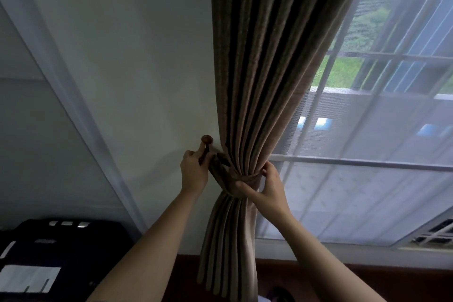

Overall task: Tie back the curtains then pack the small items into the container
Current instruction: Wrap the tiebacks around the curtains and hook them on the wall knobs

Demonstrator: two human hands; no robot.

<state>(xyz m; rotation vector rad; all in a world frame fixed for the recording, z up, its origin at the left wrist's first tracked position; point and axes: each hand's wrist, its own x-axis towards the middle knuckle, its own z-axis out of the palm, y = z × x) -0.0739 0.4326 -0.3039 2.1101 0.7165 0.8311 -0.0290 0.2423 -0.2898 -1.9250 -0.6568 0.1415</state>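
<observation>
Brown pleated curtain (pixel 269 68) hangs down the middle of my view, gathered into a tight waist just right of a small round wooden knob (pixel 207 139) that stands out from the pale wall (pixel 134 68). A tieback (pixel 247 178) of the same brown cloth wraps round that waist, and below it the folds fall loose again toward the floor.

My left hand (pixel 195 171) is up against the wall just under the knob. Its fingers are curled and pinch the dark end of the tieback beside the knob's stem, with one finger reaching up to touch the knob. I cannot tell whether the end is already looped over the stem.

My right hand (pixel 267 187) is on the far side of the bundle. Its thumb lies under the band at the front, its fingers curl over the band's right edge, and it grips tieback and cloth together.

Behind the curtain to the right a sheer white curtain (pixel 367 154) covers the window (pixel 392 56), through which bars and green grass show. Low on the left sits a black case (pixel 61 252) with a white label and silvery buttons.
</observation>
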